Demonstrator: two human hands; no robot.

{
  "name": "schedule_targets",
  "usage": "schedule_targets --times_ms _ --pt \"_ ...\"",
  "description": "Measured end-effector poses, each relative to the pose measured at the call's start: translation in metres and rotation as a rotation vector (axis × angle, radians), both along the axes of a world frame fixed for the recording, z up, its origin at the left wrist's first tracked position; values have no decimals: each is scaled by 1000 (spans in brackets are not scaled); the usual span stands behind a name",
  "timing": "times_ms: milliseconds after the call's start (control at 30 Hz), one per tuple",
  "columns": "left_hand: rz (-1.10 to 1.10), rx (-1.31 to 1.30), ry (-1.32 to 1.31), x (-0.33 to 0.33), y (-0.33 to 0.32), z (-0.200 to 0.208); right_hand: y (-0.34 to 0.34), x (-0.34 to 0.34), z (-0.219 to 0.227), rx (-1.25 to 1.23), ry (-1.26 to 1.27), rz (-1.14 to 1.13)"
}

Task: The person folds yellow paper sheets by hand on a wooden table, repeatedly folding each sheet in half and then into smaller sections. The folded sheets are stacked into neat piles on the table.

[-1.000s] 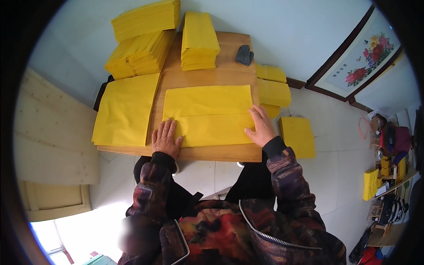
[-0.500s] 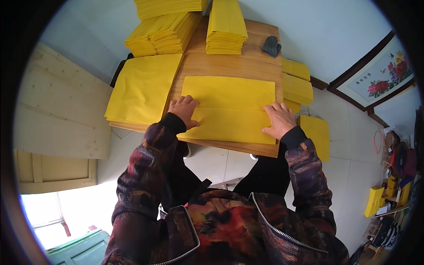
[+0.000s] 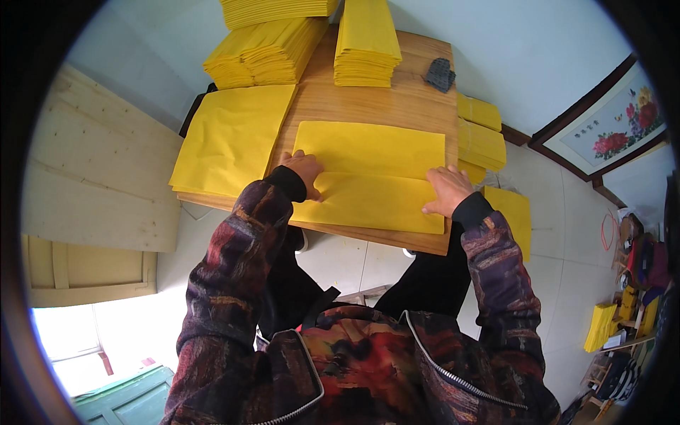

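Note:
A yellow sheet (image 3: pixel 372 146) lies on the wooden table before me, with a straight crease or flap edge running across its middle. On its left end rests my left hand (image 3: pixel 304 174), thumb on the lower part and fingers near the line, spread apart. My right hand (image 3: pixel 449 191) touches the right end at the same level, its thumb apart from its fingers. Neither hand is visibly closed round the sheet. Left of it sits a pile of flat yellow sheets (image 3: pixel 225 142), close to my left hand.
The wooden table (image 3: pixel 354 106) also bears tall stacks of folded yellow sheets (image 3: pixel 367 42) at the back. A grey cloth (image 3: pixel 440 74) lies at its far right. More yellow bundles (image 3: pixel 482 142) stand beyond the right edge. A framed flower picture (image 3: pixel 610 117) leans at the right wall.
My left hand has shifted slightly right and turned at the wrist, with its fingers more bent. The right hand stays at the sheet's right end. The whole view has moved a little.

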State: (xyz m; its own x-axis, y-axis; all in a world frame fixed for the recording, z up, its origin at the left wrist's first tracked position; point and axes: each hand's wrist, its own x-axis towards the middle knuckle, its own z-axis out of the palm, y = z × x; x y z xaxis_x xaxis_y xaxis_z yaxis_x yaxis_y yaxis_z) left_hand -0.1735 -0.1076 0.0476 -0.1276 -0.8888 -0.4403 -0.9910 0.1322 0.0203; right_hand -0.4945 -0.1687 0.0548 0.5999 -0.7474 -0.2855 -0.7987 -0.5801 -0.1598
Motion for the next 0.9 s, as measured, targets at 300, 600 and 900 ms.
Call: schedule_targets --times_ms 300,600,900 --pt "-28 -88 85 -1 11 -4 4 -6 -9 -26 -127 57" --pt "18 -207 276 5 25 -7 11 -14 -11 54 -341 -54" --pt "40 -62 255 12 1 4 9 -9 -10 25 -309 -132"
